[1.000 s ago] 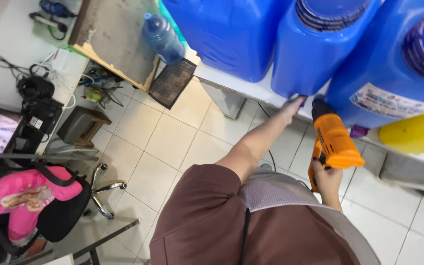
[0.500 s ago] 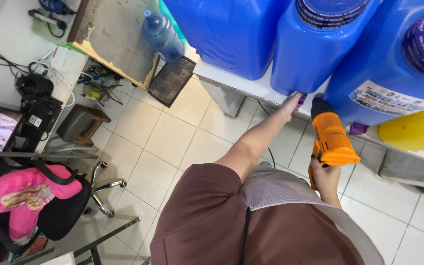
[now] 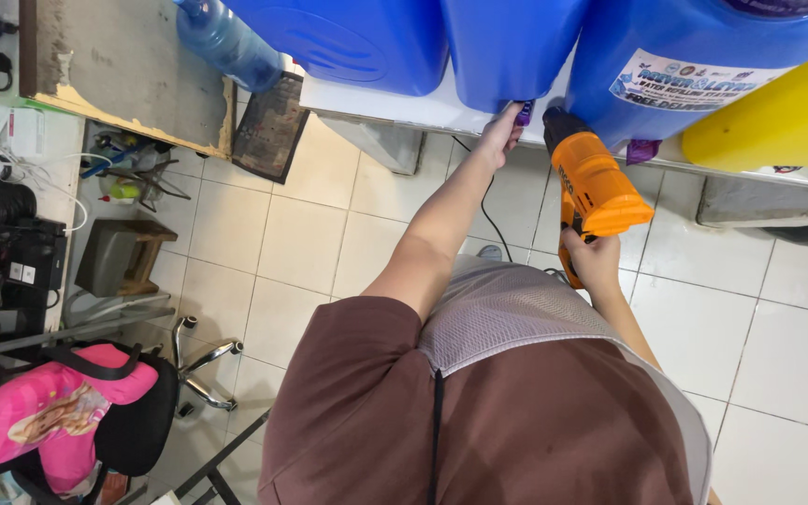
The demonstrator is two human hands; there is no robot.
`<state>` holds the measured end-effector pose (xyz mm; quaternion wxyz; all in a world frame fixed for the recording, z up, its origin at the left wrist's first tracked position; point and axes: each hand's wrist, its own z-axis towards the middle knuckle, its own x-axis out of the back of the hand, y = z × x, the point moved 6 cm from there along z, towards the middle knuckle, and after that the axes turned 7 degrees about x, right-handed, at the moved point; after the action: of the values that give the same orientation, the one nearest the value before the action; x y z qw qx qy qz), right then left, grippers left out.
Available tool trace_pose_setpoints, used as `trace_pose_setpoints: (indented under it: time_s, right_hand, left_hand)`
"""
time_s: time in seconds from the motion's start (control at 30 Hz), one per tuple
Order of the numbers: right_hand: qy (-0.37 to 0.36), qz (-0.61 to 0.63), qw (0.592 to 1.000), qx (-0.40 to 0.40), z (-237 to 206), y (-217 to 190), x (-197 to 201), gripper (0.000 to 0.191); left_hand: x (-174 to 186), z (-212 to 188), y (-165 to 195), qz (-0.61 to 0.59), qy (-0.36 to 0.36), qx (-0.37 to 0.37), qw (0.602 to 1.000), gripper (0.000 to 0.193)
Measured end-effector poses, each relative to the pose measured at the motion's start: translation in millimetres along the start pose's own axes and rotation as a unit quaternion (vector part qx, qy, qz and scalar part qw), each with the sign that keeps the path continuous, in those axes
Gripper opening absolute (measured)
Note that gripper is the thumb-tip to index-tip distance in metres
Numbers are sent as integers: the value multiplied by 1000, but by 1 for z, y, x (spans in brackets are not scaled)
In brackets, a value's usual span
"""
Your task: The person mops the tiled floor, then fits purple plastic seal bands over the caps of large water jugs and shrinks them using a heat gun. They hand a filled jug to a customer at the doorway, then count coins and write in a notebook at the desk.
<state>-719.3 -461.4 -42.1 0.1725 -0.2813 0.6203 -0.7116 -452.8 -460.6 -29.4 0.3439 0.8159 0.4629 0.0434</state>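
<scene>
Right hand (image 3: 593,257) closed around grip of orange heat gun (image 3: 596,187), nozzle aimed at purple cap seal (image 3: 524,112) on blue water jug (image 3: 507,47). Left hand (image 3: 500,136) pinches that seal, steadying it. Jugs rest neck-down on white shelf (image 3: 376,98) edge.

Glossy orange plastic heat gun (image 3: 600,187)
</scene>
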Motion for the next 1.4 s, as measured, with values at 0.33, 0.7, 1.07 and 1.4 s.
trace_pose_setpoints:
  time_s: [0.33,0.7,1.07,1.4]
  right_hand:
    - [-6,-23,999,-42,-2,18,-2,22]
    - [-8,-8,998,-64,-6,27,-5,19]
    - [-2,-3,999,-50,-6,15,-6,28]
    - [-25,-25,997,-73,-9,21,-7,22]
  left_hand:
    - [2,0,0,29,10,10,999,43]
    - [1,-4,1,33,2,7,999,43]
    - [-3,-8,4,40,-8,5,999,43]
    - [6,-9,-1,-23,-105,-7,994,48]
